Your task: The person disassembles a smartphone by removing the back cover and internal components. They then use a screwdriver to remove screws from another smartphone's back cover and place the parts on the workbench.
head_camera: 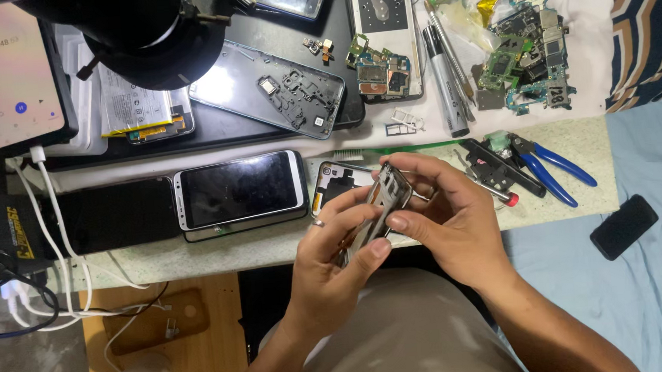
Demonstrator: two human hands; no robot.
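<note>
My left hand (pixel 334 257) and right hand (pixel 443 215) both pinch the bare phone frame (pixel 383 206), held tilted just above the desk (pixel 273 248) edge. Frame looks stripped already; circuit boards (pixel 524 60) lie well apart. An intact phone (pixel 240 191) sits beside, reassembly not begun.

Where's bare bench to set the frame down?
Both hands hold the phone frame. Free: speckled strip below the white phone, and the corner right of the blue pliers. Crowded: the white cloth around the circuit boards.
</note>
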